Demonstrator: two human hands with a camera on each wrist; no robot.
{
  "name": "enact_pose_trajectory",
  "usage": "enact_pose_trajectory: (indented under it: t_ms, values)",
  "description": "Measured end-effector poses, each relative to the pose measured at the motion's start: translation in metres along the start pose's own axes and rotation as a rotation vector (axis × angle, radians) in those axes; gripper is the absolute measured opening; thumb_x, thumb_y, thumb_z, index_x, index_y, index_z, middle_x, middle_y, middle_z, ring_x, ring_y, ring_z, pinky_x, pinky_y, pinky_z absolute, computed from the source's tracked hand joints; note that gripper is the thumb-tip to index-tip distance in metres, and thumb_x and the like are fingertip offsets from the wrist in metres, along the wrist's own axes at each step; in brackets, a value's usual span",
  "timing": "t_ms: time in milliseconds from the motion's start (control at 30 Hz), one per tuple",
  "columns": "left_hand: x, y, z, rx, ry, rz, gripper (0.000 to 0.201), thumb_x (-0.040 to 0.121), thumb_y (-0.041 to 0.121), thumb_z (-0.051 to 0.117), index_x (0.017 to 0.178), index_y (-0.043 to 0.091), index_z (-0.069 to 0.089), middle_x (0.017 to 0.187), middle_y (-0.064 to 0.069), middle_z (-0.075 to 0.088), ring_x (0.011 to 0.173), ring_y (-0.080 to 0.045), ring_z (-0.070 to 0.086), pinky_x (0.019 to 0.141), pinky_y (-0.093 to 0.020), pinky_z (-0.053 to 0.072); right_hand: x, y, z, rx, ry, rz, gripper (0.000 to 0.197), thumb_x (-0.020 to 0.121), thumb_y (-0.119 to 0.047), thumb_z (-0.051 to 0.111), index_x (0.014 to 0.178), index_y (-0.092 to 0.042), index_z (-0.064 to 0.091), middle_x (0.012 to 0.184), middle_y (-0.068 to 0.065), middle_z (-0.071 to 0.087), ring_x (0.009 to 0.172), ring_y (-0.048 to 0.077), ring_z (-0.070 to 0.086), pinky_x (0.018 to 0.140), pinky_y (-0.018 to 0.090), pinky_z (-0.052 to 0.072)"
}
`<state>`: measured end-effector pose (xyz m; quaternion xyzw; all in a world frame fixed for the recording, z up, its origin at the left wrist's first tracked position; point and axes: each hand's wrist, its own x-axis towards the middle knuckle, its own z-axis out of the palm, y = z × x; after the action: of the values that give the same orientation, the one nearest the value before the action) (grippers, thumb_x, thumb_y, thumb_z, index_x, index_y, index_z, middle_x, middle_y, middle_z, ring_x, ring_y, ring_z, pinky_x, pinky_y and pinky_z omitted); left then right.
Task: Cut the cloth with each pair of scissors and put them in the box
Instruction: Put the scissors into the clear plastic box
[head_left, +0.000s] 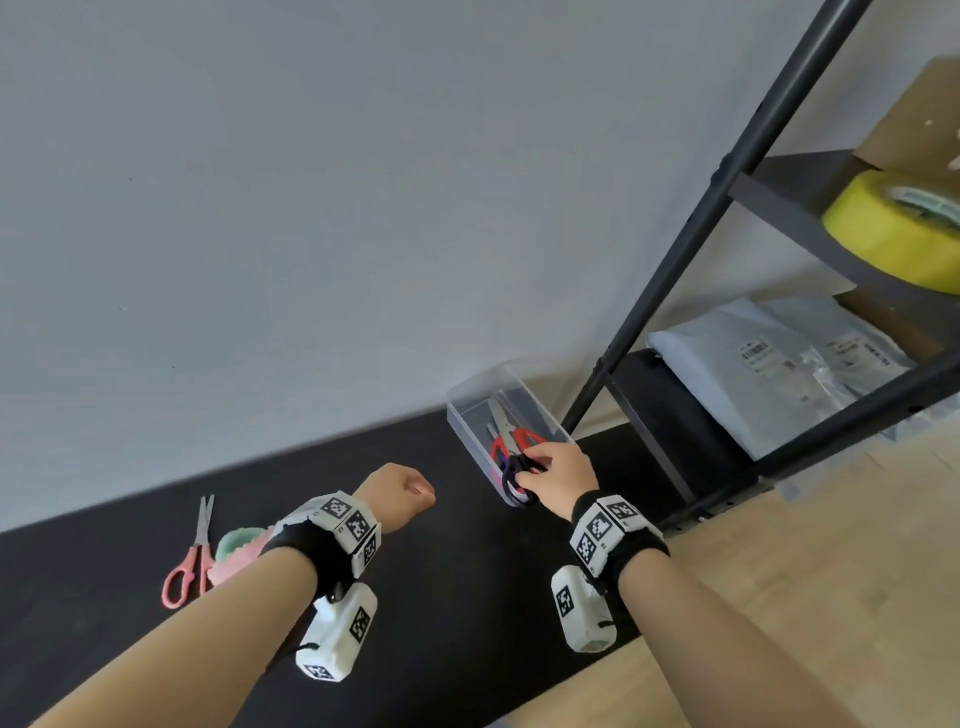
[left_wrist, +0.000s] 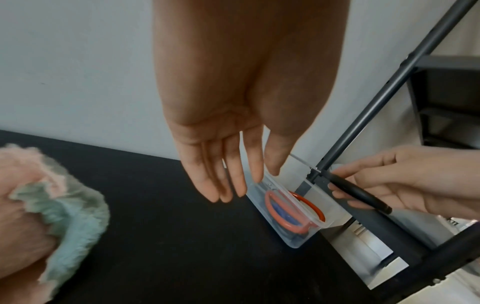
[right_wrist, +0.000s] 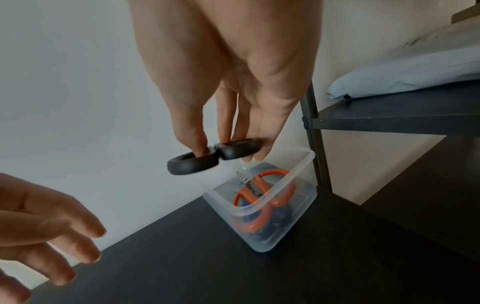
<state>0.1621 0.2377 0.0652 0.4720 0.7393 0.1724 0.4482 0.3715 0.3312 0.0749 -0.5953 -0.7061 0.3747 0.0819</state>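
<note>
A clear plastic box (head_left: 462, 410) stands on the black table by the wall, with red-handled scissors (head_left: 523, 438) and a blue-handled pair inside. My right hand (head_left: 540, 475) hovers over its near end and grips the black scissors (right_wrist: 215, 157) by their handle loops, blades pointing down into the box (right_wrist: 293, 224). My left hand (left_wrist: 244, 181) hangs in the air left of the box (left_wrist: 301, 240), fingers straight and holding nothing. Pink-handled scissors (head_left: 189, 556) lie on the table at the left, beside a fluffy pink and green cloth (head_left: 236, 551).
A black metal shelf rack (head_left: 691, 249) stands right of the box, one post close behind it. It holds a yellow tape roll (head_left: 883, 234) and grey mailer bags (head_left: 753, 374). The wall runs along the table's far edge; wooden floor shows at the right.
</note>
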Motion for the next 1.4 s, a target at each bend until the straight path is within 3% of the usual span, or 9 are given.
enact_pose_trajectory:
  t_ms: [67,133,300,367,467,733,933,1100,1400]
  values:
    - [0.012,0.01,0.008,0.051,-0.008,-0.034,0.015,0.088,0.018,0.058,0.097,0.015,0.07,0.096,0.002,0.07,0.093,-0.015,0.065,0.083,-0.023,0.048,0.018,0.012,-0.007,-0.025,-0.034,0.008,0.037,0.081,-0.019,0.071,0.118,-0.014,0.065,0.115,0.002,0.067,0.109,0.019,0.062,0.099,0.038,0.049]
    - [0.022,0.016,0.017,0.094,-0.02,-0.067,0.018,0.088,0.02,0.058,0.102,0.016,0.069,0.105,0.001,0.069,0.1,-0.014,0.064,0.088,-0.023,0.046,0.033,0.022,-0.01,-0.071,-0.063,0.004,0.037,0.081,-0.022,0.071,0.117,-0.016,0.066,0.114,0.001,0.068,0.108,0.018,0.062,0.098,0.037,0.049]
    - [0.041,0.022,0.032,0.126,-0.022,-0.144,0.02,0.09,0.021,0.056,0.105,0.016,0.068,0.109,0.0,0.069,0.101,-0.014,0.064,0.087,-0.022,0.046,0.062,0.026,-0.008,-0.171,-0.122,-0.081,0.034,0.086,-0.024,0.065,0.119,-0.015,0.064,0.114,0.001,0.068,0.108,0.02,0.062,0.095,0.031,0.048]
    - [0.048,0.025,0.036,0.117,-0.008,-0.17,0.021,0.091,0.021,0.056,0.106,0.015,0.068,0.109,-0.001,0.069,0.101,-0.015,0.064,0.085,-0.021,0.045,0.073,0.023,-0.005,-0.215,-0.133,-0.099,0.037,0.087,-0.024,0.064,0.123,-0.016,0.061,0.118,0.001,0.066,0.11,0.021,0.061,0.096,0.033,0.048]
    - [0.054,0.027,0.04,0.113,0.008,-0.207,0.021,0.092,0.021,0.055,0.107,0.015,0.068,0.11,-0.001,0.069,0.104,-0.016,0.063,0.087,-0.021,0.044,0.088,0.02,0.002,-0.3,-0.146,-0.099,0.03,0.086,-0.028,0.062,0.115,-0.019,0.062,0.112,0.002,0.067,0.104,0.023,0.062,0.091,0.038,0.052]
    - [0.06,0.02,0.039,0.103,0.04,-0.297,0.023,0.092,0.02,0.053,0.109,0.014,0.068,0.113,-0.003,0.068,0.106,-0.018,0.062,0.091,-0.025,0.046,0.106,0.019,0.019,-0.395,-0.171,-0.102,0.027,0.089,-0.029,0.059,0.113,-0.017,0.06,0.11,0.004,0.064,0.099,0.026,0.064,0.083,0.038,0.054]
    - [0.058,0.012,0.036,0.067,0.048,-0.291,0.021,0.091,0.019,0.054,0.106,0.015,0.069,0.109,-0.004,0.069,0.101,-0.019,0.064,0.088,-0.025,0.047,0.107,0.019,0.017,-0.427,-0.181,-0.108,0.034,0.09,-0.029,0.061,0.121,-0.016,0.058,0.116,0.006,0.059,0.105,0.027,0.061,0.087,0.037,0.052]
    - [0.05,0.004,0.021,0.059,0.078,-0.263,0.021,0.091,0.018,0.054,0.104,0.015,0.069,0.107,-0.003,0.069,0.1,-0.019,0.064,0.089,-0.026,0.048,0.101,0.011,0.01,-0.449,-0.146,-0.122,0.024,0.093,-0.029,0.055,0.111,-0.013,0.061,0.109,0.005,0.062,0.098,0.024,0.063,0.083,0.034,0.052]
    - [0.016,-0.031,-0.022,0.108,0.178,-0.203,0.022,0.09,0.017,0.051,0.103,0.017,0.069,0.11,-0.002,0.069,0.106,-0.019,0.062,0.093,-0.027,0.046,0.059,-0.046,0.025,-0.406,-0.104,-0.194,0.028,0.094,-0.029,0.055,0.117,-0.014,0.06,0.117,0.005,0.062,0.107,0.024,0.061,0.091,0.036,0.051]
